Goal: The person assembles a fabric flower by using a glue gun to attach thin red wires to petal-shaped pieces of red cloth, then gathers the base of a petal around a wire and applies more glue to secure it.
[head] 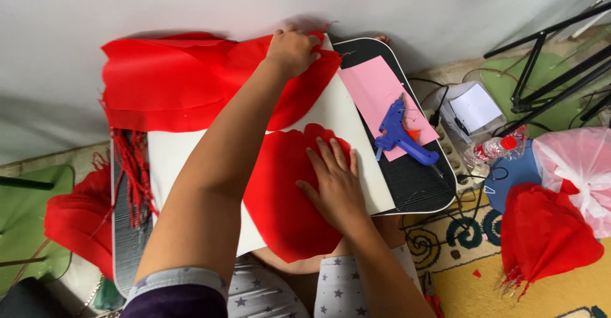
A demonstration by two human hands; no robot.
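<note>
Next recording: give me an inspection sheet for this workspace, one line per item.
Surface: white board lying on a dark ribbed lap tray.
Job's things: red fabric piece flat on the board; larger red fabric at the far edge.
Clutter: blue glue gun on a pink sheet; plastic bottle; pink bag; more red fabric on the right.
Grippers: left hand pinches the far fabric's edge; right hand presses flat on the near piece, fingers spread.
Cables: black cords by a power strip.
Surroundings: grey wall, patterned rug, black stand legs.
</note>
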